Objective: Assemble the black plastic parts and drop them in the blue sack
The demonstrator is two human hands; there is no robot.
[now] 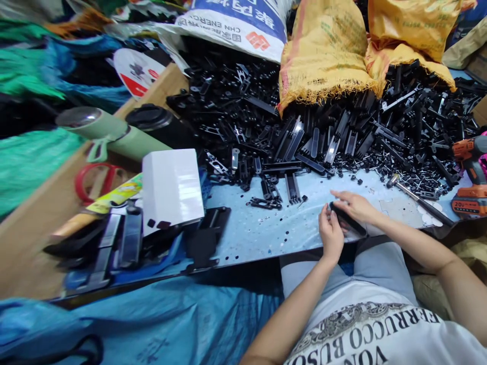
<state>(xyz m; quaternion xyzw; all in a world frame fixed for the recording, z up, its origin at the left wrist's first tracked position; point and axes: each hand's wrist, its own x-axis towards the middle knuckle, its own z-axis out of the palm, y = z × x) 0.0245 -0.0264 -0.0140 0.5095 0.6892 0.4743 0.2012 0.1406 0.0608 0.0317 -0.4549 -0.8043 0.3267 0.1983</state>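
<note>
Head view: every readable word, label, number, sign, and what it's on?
"CHN ENERGY": white-and-blue sack; its Chinese characters not surely legible.
"20V": orange drill battery.
"FERRUCCO BUSO", "VON": white T-shirt, partly cut off.
Too blurred: yellow sacks, blue sack, white-and-red board.

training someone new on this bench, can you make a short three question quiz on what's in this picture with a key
1. Multiple choice: what lies on the table between the right hand and the orange drill?
a) a saw
b) a hammer
c) a paintbrush

2. True or false: in the picture, the yellow sacks are to the right of the white and blue sack.

3. Fill in the colour: the left hand and the right hand come together at a long ____ part.

Key: 1. b; 2. true; 3. black
</note>
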